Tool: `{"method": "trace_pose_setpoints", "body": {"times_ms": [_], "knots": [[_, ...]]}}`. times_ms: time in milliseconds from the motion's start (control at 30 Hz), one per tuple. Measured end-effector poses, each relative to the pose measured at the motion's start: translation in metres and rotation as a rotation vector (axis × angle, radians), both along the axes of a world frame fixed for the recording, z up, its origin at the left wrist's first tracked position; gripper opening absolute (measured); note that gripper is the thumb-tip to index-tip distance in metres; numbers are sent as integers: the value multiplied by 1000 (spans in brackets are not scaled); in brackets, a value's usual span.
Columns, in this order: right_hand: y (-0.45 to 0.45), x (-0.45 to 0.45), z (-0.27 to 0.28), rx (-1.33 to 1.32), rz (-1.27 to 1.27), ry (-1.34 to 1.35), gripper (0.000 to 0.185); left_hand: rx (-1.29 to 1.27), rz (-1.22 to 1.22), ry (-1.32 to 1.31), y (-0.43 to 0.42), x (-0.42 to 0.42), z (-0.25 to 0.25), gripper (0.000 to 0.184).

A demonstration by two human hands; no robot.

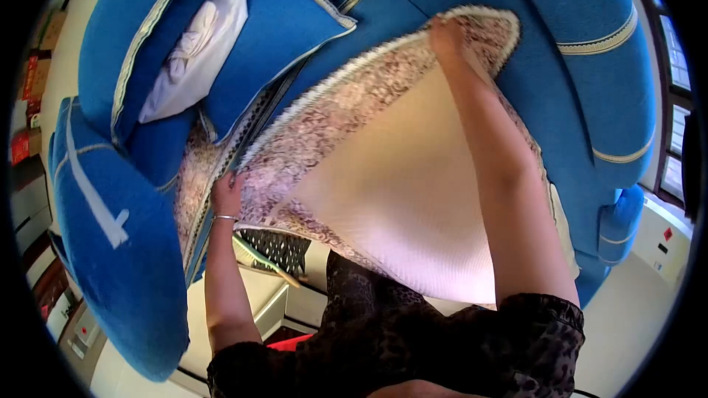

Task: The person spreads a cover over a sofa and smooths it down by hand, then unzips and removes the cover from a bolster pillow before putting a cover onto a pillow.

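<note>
A floral-patterned sofa cover (335, 114) with fluffy white trim spreads across the middle of the blue sofa (542, 125). Part of it is turned over, so its pale ribbed backing (402, 199) shows. Up by the far trimmed edge, my right hand (448, 38) is closed on the cover with the arm stretched out. My left hand (225, 195), a bracelet at its wrist, is closed on the cover's left edge beside a blue strip with lace trim. Another patterned piece (195, 173) lies just left of that strip.
Blue cushions (269, 51) and a crumpled white cloth (206, 44) sit at the upper left. Below my left hand are a brush (258, 254) and a dark open-weave basket (284, 250). Boxes (33, 81) line the left side; a window (675, 103) is at right.
</note>
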State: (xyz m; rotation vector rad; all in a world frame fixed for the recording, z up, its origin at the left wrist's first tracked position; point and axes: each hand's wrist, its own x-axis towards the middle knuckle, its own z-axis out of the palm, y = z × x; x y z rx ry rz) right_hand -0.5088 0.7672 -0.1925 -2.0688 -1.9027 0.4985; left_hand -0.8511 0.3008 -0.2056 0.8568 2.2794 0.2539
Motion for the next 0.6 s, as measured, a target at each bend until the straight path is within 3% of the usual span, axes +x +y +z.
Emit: {"method": "trace_pose_setpoints", "body": {"times_ms": [100,167,233,400,500,533,600], "knots": [[13,-51,-26,61,95,-64,46,-191,-34,194,5,-17,-38,46],[29,-66,-60,-225,132,220,46,-297,-64,203,20,-18,-45,43],[22,-77,-69,-294,159,232,49,-355,-79,222,28,-18,-63,44],[0,-51,-64,58,62,-43,55,111,-121,171,43,-7,-91,51],[10,-34,-54,22,-58,-23,59,60,17,205,67,15,-67,47],[16,-28,-61,155,22,-118,58,151,56,120,59,10,-79,45],[35,-21,-60,157,74,-117,54,158,109,73,44,1,-88,44]]}}
